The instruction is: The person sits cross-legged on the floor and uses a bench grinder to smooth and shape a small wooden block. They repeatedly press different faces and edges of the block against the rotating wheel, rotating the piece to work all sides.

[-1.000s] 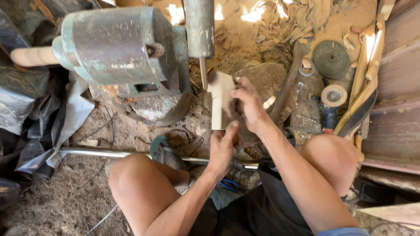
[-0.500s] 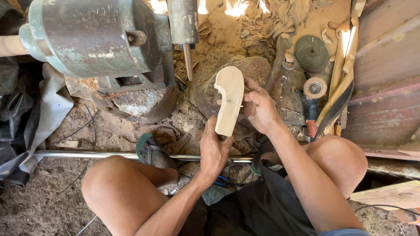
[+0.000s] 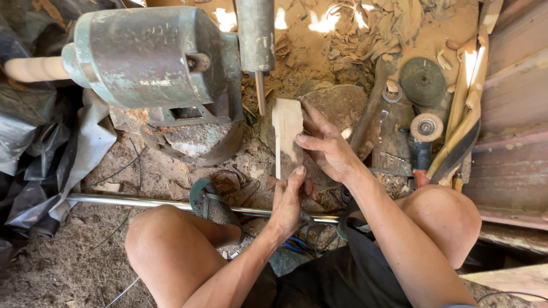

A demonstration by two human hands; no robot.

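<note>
Wooden blank (image 3: 286, 132) in hands (image 3: 308, 171), motor (image 3: 151, 57) beside

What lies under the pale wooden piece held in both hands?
Under the wooden piece: sawdust-covered ground and a flat stone to its right. The ground directly beneath is covered by the piece.

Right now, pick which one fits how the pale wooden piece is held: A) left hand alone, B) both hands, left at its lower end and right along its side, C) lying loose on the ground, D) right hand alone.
B: the left hand grips the lower end of the wooden piece while the right hand presses along its right side.
</note>
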